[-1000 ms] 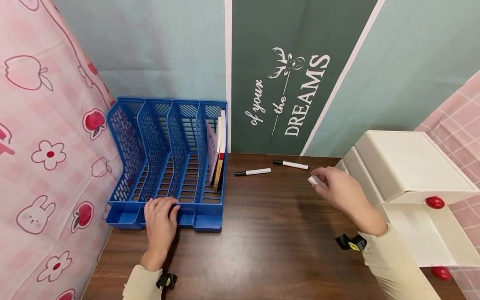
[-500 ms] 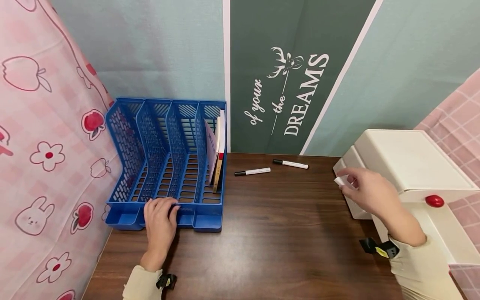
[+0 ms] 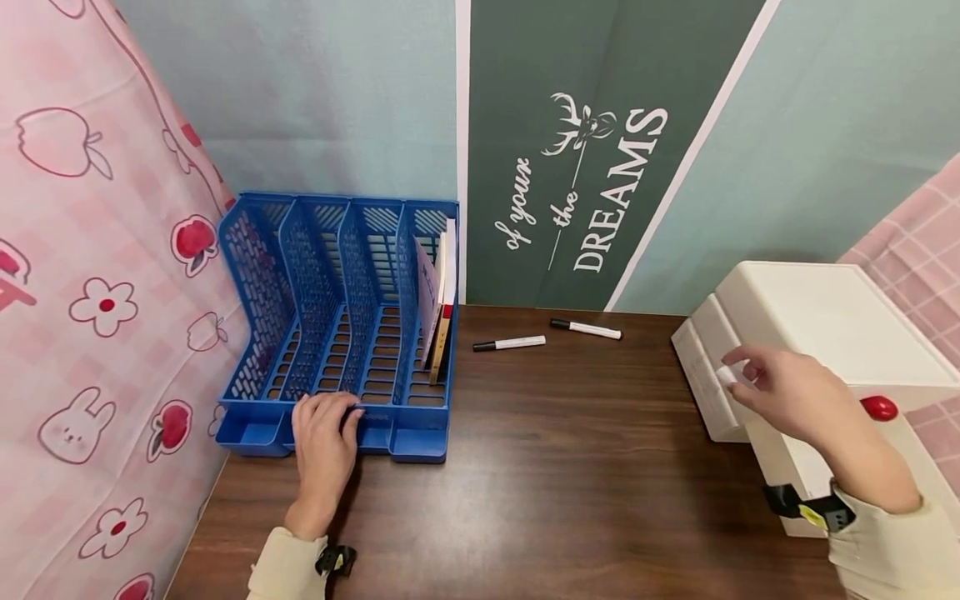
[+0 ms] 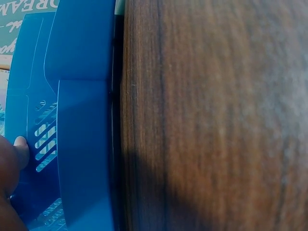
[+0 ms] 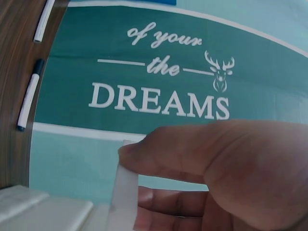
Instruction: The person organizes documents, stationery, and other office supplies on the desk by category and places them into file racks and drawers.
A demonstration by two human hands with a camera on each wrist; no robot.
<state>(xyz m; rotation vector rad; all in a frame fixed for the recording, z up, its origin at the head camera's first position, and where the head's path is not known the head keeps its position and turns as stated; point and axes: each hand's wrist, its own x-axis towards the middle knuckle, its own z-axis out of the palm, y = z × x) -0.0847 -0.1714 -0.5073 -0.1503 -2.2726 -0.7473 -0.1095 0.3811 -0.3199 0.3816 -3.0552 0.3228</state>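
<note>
My left hand (image 3: 324, 433) holds the front edge of a blue plastic file rack (image 3: 341, 317), fingers over the top and thumb in front. In the left wrist view the thumb (image 4: 20, 151) lies against the slotted front. My right hand (image 3: 802, 392) pinches a small white block (image 5: 124, 197) between thumb and fingers; its exact kind cannot be told. That hand is above the left side of a white drawer unit (image 3: 862, 321), over its pulled-out lower drawer (image 3: 802, 467), which the forearm partly covers.
Several thin books (image 3: 442, 308) lean in the rack's rightmost slot. Two white markers with black caps, one nearer (image 3: 510, 343) and one farther (image 3: 587, 328), lie on the wooden table (image 3: 570, 467). A printed cloth backdrop (image 3: 360, 100) stands behind.
My right hand has moved right with the white block, from beside the markers to above the drawer unit. My left hand stays on the rack.
</note>
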